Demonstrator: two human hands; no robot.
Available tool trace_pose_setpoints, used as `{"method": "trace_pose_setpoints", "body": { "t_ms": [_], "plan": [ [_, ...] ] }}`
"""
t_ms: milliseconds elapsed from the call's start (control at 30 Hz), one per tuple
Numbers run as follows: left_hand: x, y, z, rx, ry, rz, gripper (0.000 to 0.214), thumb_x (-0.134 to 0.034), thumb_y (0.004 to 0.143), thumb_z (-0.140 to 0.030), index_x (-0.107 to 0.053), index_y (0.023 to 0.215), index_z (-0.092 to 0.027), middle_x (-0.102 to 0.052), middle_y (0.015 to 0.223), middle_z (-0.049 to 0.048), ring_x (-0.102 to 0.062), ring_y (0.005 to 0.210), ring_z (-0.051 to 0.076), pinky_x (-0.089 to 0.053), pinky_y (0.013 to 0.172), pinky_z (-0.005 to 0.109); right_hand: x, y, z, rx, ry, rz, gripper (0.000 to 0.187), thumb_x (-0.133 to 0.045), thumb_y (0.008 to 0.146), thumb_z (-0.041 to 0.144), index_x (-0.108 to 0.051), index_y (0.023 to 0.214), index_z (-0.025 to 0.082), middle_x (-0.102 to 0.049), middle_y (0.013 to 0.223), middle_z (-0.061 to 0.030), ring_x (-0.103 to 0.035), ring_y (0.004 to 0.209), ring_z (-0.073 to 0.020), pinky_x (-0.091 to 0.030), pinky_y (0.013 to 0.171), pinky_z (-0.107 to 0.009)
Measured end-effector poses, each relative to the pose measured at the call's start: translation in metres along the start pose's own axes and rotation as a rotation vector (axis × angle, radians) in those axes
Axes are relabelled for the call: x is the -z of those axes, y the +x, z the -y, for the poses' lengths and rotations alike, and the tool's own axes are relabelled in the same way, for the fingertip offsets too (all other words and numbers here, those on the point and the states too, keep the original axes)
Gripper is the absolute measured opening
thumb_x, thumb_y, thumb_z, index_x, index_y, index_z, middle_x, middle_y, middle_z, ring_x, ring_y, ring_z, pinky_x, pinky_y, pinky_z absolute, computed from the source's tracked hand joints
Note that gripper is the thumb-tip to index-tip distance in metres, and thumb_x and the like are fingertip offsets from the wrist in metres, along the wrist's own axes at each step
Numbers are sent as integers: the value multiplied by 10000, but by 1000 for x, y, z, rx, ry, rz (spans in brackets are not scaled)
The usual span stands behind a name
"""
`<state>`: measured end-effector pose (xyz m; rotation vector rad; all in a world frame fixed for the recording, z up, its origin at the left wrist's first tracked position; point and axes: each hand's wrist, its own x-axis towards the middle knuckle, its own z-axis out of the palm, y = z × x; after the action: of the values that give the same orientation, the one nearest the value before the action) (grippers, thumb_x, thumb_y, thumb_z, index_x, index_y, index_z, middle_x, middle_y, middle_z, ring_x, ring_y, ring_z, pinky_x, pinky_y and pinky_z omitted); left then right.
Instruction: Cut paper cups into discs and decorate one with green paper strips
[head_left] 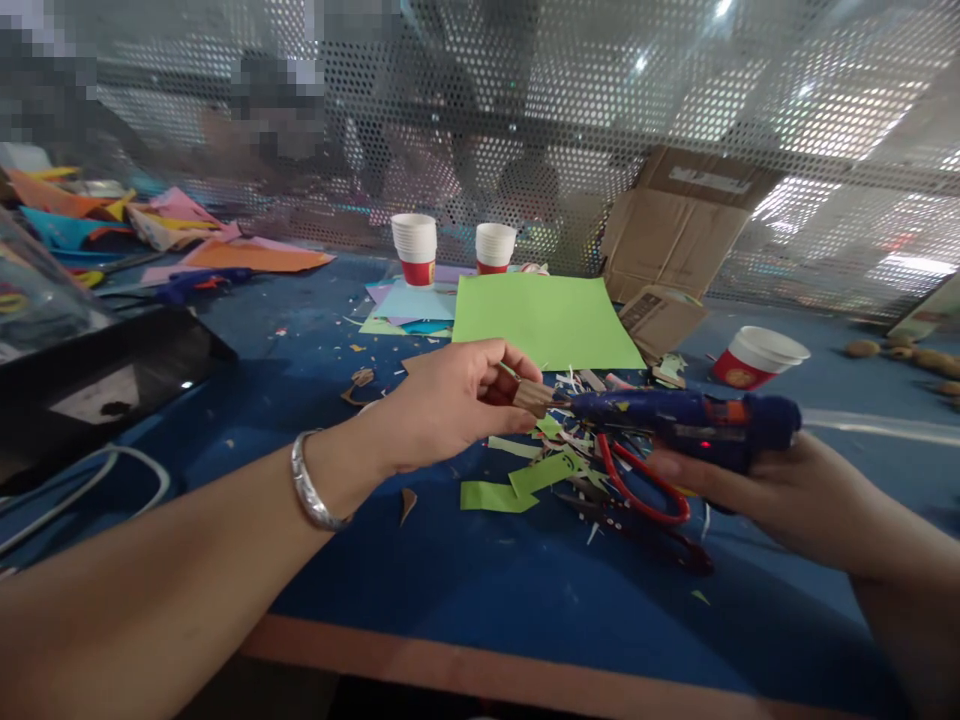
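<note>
Between the thumb and fingers of my left hand [469, 405] is a small piece of brown cardboard [534, 396]. My right hand [765, 490] is wrapped round a blue hot glue gun [675, 415], with a small red light showing on its side. The gun's nozzle points left and meets or nearly meets the cardboard; I cannot tell if they touch. Below the gun lie red-handled scissors [637, 485], partly hidden by it. Paper shreds and green paper strips [499, 494] are spread beneath both hands.
A green sheet [544, 320] lies ahead, with stacked paper cups [414, 248] behind it. One cup [759, 358] stands at right, near a cardboard box [660, 225]. Another glue gun [202, 284] and coloured papers [255, 254] are at left. A perforated metal screen [525, 130] closes the back.
</note>
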<state>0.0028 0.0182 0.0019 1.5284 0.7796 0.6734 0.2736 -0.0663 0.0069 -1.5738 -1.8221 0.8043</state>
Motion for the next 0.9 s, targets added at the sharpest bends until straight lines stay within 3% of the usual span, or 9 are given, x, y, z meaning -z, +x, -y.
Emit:
{"method": "trace_pose_setpoints", "body": {
  "t_ms": [100,167,233,333,467,600,700,900],
  "plan": [
    [-2,-2,-3,-119,-112,-17,331,-806,768,-114,-615,1033,-163,-718,893,3,-669,822,105,-541,773,246,10,2,0,-10,-38,-107,447,-741,746,654,-795,874,229,-751,725,-42,-661,618,-201,-581,535,-301],
    [-4,-3,-6,-219,-203,-31,338,-823,767,-134,-620,1032,-188,-712,890,-15,-656,794,92,-536,737,224,18,5,-3,-58,-83,-142,482,-731,745,676,-699,627,210,-637,568,-19,-550,520,-150,-478,466,-261],
    [-6,-4,-7,-264,-260,-47,343,-831,767,-146,-625,1036,-203,-704,867,-26,-645,764,87,-526,706,215,27,9,-9,-133,-67,-105,560,-698,786,678,-576,518,202,-555,498,1,-480,479,-119,-408,453,-245],
    [-7,-4,-4,-199,-238,-84,358,-846,759,-173,-639,1050,-202,-702,870,-18,-641,784,96,-520,718,222,39,17,-24,-274,-22,-67,600,-681,814,674,-538,496,187,-543,481,0,-475,460,-99,-395,469,-234],
    [-6,-3,1,-88,-183,-94,376,-845,760,-191,-643,1077,-190,-711,905,0,-642,831,106,-508,768,241,48,27,-44,-481,172,-64,549,-774,749,620,-578,513,165,-565,512,-15,-519,464,-107,-451,474,-236],
    [-7,-6,-1,-64,-150,-69,373,-834,772,-203,-638,1089,-183,-718,914,7,-642,826,110,-500,757,248,49,32,-52,-477,264,-109,459,-809,704,584,-620,630,173,-552,563,5,-519,492,-120,-490,459,-254],
    [-8,-9,-4,-64,-131,-66,379,-832,769,-199,-634,1092,-178,-723,919,14,-651,829,119,-507,760,260,48,32,-52,-437,255,-148,415,-756,775,561,-613,661,190,-557,578,-5,-536,502,-131,-496,467,-264],
    [-8,-9,-5,-60,-108,-51,380,-828,765,-191,-631,1089,-169,-734,931,25,-679,844,139,-527,763,280,52,31,-60,-300,-26,-215,476,-662,854,595,-640,596,195,-646,542,-92,-609,479,-201,-497,486,-332]
  ]
}}
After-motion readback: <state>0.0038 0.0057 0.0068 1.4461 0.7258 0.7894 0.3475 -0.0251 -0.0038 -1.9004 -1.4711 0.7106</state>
